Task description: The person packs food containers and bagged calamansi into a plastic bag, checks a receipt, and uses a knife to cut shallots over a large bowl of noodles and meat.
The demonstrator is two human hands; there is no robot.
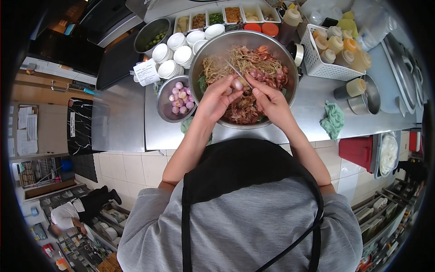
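Note:
Over a large steel bowl (197, 93), my left hand (218, 97) holds a pinkish shallot (237, 85) between its fingers. My right hand (270, 100) is closed on a small knife (235, 69), whose blade points up and left beside the shallot. Below both hands the bowl contains brown root-like strands (253, 60), reddish peelings (245, 109) and some green leaves. To the left of the large bowl, a smaller steel bowl (164, 111) holds several peeled purple and white shallots (181, 98).
Stacked white cups (183, 55) and a paper slip (146, 72) lie at the back left. A white basket of bottles (320, 69), a green cloth (333, 120) and a steel pot (372, 94) are on the right. A person (72, 212) is at the far lower left.

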